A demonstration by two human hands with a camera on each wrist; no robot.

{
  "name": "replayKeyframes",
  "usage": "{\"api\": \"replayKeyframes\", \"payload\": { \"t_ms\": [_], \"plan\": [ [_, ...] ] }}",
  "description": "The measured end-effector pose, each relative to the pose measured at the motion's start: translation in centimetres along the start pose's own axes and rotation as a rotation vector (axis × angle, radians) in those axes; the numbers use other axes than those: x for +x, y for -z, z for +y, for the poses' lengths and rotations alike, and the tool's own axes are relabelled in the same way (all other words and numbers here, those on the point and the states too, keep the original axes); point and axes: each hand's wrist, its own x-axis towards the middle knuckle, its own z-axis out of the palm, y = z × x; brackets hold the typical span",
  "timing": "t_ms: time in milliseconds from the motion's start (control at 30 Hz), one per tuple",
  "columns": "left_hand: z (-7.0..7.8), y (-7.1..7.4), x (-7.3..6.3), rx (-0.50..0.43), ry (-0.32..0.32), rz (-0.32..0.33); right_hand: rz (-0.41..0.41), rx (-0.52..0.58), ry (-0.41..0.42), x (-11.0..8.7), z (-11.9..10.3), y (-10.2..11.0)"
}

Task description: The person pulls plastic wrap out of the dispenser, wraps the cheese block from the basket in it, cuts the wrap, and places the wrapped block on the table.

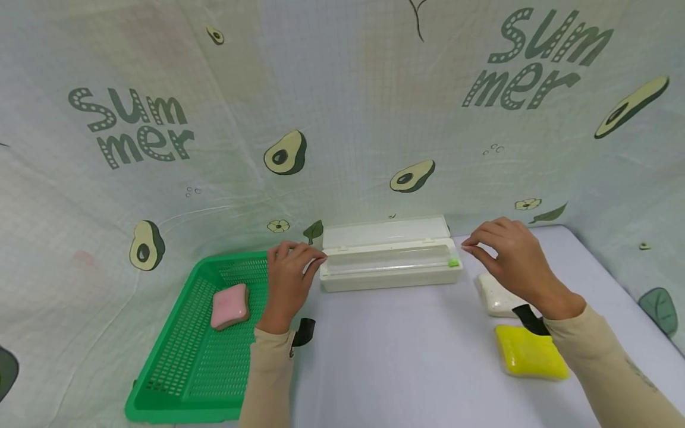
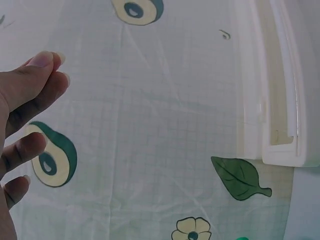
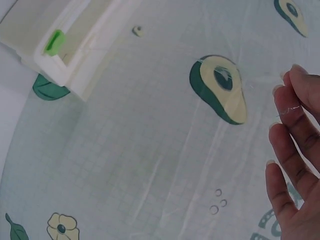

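Observation:
A white cling film dispenser box stands at the back of the table with its lid raised. Inside lies a clear roll, and a green slider sits at the box's right end. My left hand is by the box's left end, thumb and forefinger pinched together. Past the right end, my right hand pinches in the same way. Clear cling film shows as faint glints and creases in the right wrist view, with a crinkled bit across the fingers. Its full outline is too transparent to make out.
On the left a green basket holds a pink block. To the right lie a white block, partly behind my right wrist, and a shiny yellow block. A printed cloth hangs behind the table.

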Motion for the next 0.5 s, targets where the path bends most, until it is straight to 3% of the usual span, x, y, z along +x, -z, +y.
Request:
{"api": "replayKeyframes", "payload": {
  "t_ms": [500],
  "plan": [
    [0.6, 1.5, 0.6, -0.016, -0.017, 0.026, 0.050, -0.013, 0.011, 0.6, -0.5, 1.3]
  ]
}}
